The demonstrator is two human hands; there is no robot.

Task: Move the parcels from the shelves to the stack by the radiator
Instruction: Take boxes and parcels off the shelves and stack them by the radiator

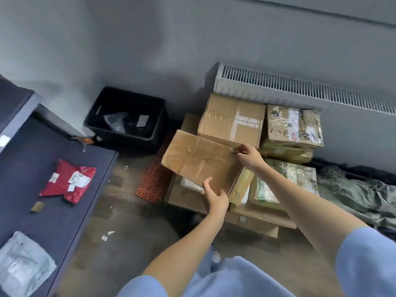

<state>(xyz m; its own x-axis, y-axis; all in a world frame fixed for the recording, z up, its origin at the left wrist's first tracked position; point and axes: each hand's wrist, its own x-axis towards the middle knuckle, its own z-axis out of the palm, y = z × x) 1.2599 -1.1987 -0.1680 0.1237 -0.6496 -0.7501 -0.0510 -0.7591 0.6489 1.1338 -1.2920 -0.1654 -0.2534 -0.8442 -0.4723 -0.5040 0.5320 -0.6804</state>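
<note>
A flat brown cardboard parcel (199,161) with clear tape across it is held tilted over the near-left part of the stack. My left hand (214,196) grips its near edge from below. My right hand (249,156) pinches its far right corner. The stack (233,121) of taped cardboard boxes and green-wrapped parcels stands on the floor against the white radiator (300,91). A red mailer bag (68,182) and a grey plastic mailer (23,262) lie on the dark blue shelf (53,211) at the left.
A black plastic crate (126,118) with scraps inside sits in the corner, left of the stack. A red perforated mat (156,179) lies under the stack's left edge. Dark green fabric (360,194) is heaped on the floor to the right. Paper scraps dot the wooden floor.
</note>
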